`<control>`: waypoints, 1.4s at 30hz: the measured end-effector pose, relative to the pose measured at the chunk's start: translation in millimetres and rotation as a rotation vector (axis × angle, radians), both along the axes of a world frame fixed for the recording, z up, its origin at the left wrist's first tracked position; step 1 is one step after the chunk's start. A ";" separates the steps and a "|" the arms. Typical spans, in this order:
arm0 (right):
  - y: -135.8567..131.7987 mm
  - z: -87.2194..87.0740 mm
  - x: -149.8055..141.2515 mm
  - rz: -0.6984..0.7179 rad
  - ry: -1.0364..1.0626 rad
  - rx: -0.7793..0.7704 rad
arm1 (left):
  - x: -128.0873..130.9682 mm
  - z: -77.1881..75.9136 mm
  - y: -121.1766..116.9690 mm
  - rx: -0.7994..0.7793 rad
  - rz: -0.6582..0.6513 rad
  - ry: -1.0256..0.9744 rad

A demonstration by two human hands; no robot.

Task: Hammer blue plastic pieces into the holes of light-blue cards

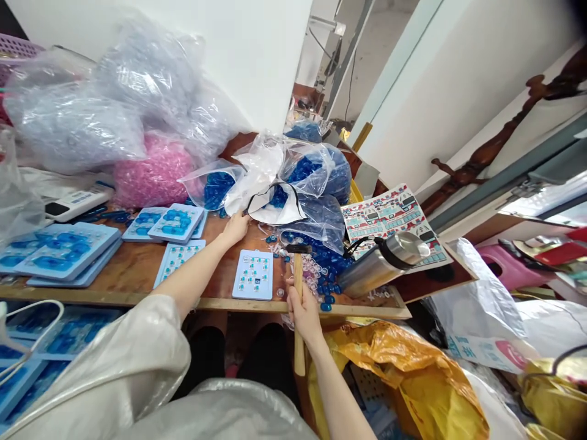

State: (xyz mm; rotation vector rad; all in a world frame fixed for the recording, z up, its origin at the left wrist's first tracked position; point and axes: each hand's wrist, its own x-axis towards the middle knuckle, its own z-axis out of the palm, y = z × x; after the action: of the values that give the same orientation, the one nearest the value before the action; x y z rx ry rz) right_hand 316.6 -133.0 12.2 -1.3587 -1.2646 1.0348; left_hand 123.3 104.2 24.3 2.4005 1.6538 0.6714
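Note:
My left hand (236,228) reaches to the near left edge of a white, black-rimmed bag or cloth (275,211). Its fingers look closed, but what they hold, if anything, is hidden. A hammer (298,272) with a pale wooden handle and dark head is gripped in my right hand (303,308) at the table's front edge. Between my hands lies a light blue tray (254,275) dotted with small teal and white pieces. Left of it, partly under my left forearm, is a similar tray (177,260). Small pinkish clear rings (312,274) and blue pieces (328,287) are scattered right of the hammer.
Stacked trays with blue parts (68,247) fill the table's left. Bulky clear bags (77,125) and a bag of pink pieces (153,171) stand behind. At right are a steel flask (385,266), a printed sheet (389,223) and, below, a yellow bag (408,373).

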 end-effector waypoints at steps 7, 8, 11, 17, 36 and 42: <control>0.7 -0.6 2.3 0.000 -0.006 -0.017 | -15.3 -12.3 2.8 0.007 -0.003 -0.032; 0.4 -0.3 2.0 0.002 -0.007 -0.019 | -15.8 -12.8 3.5 0.026 -0.019 -0.041; -0.2 0.2 1.1 0.009 0.001 -0.017 | -14.3 -12.4 5.8 0.067 -0.122 -0.044; 0.2 -4.2 2.6 -0.028 -0.020 -0.029 | -5.0 -10.8 9.1 0.115 -0.130 -0.071; -0.3 -3.3 2.4 -0.019 -0.031 0.018 | -15.2 6.3 -15.3 0.123 -0.214 0.099; -1.2 2.1 1.4 -0.008 -0.037 -0.013 | -7.3 5.7 -18.1 0.102 -0.291 0.096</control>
State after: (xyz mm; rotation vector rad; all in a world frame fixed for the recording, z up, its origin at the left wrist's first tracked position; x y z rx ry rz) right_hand 318.0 -134.2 14.3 -1.3979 -1.2807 1.0180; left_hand 116.0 86.1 30.0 2.7101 1.2884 0.6124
